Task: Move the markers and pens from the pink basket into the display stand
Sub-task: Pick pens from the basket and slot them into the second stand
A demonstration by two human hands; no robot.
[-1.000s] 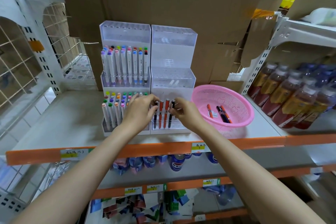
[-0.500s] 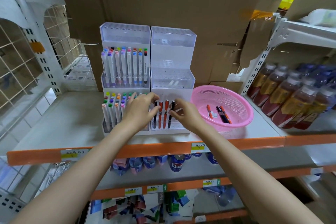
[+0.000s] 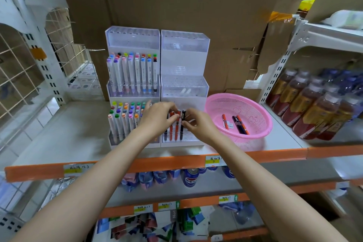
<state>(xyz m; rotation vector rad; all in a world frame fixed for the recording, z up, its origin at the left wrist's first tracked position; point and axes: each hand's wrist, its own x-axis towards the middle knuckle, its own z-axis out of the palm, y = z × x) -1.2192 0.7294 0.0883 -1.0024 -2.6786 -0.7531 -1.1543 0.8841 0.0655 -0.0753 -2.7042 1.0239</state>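
A white tiered display stand [image 3: 183,61] sits on the shelf, its left half full of coloured markers [image 3: 131,72]. In the lowest right tier stand several orange and black pens. My left hand [image 3: 157,117] pinches the top of an orange pen [image 3: 171,124] there. My right hand [image 3: 198,124] pinches a black pen [image 3: 183,119] next to it. The pink basket [image 3: 255,110] stands to the right of the stand and holds an orange pen [image 3: 225,122] and a few dark and orange pens [image 3: 240,124].
Bottled drinks [image 3: 314,108] crowd the right end of the shelf. Cardboard sheets [image 3: 176,6] lean behind the stand. A white wire rack [image 3: 21,61] is on the left. The shelf's orange front edge [image 3: 157,163] runs below my wrists, with cans underneath.
Both hands stay at the lowest right tier; the fingers have closed in a little on the pen tops. The basket's pens have not moved.
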